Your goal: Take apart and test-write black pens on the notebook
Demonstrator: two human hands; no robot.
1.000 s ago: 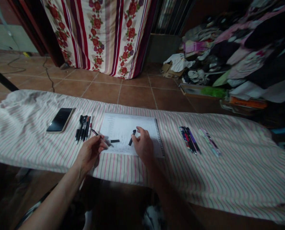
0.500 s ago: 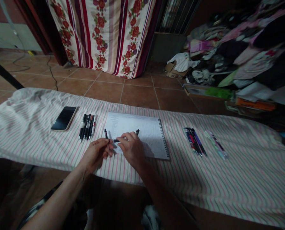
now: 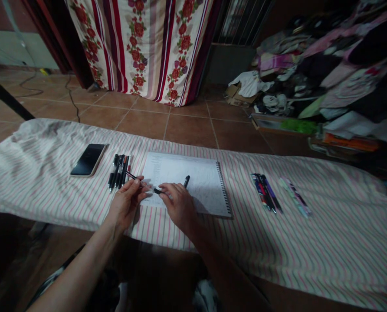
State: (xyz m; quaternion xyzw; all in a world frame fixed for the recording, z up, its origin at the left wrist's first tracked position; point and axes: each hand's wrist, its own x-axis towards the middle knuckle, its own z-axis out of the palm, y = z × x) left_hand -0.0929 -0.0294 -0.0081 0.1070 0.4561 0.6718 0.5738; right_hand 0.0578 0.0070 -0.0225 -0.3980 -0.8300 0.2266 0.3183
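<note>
My left hand [image 3: 127, 198] pinches a slim black pen [image 3: 130, 175] that tilts toward the upper left, at the left edge of an open spiral notebook [image 3: 204, 184] with writing on it. Over the page, the fingers of my right hand [image 3: 180, 204] are closed on a short black pen part [image 3: 157, 191], its tip pointing left at my left hand. A small gap separates the two hands. Just beyond my right knuckles a black pen end [image 3: 187, 180] sticks up over the page; my hand hides its lower part.
Left of the notebook lies a row of black pens [image 3: 119, 173], with a phone [image 3: 88, 160] farther left. Dark and coloured pens [image 3: 265, 193] and pastel pens [image 3: 296, 197] lie to the right on the striped cloth [image 3: 336, 216]. Clothes [image 3: 343, 82] are heaped beyond.
My left hand has shifted slightly left, and its pen has swung from nearly upright to leaning left. The black part in my right hand now stands apart from the left fingers.
</note>
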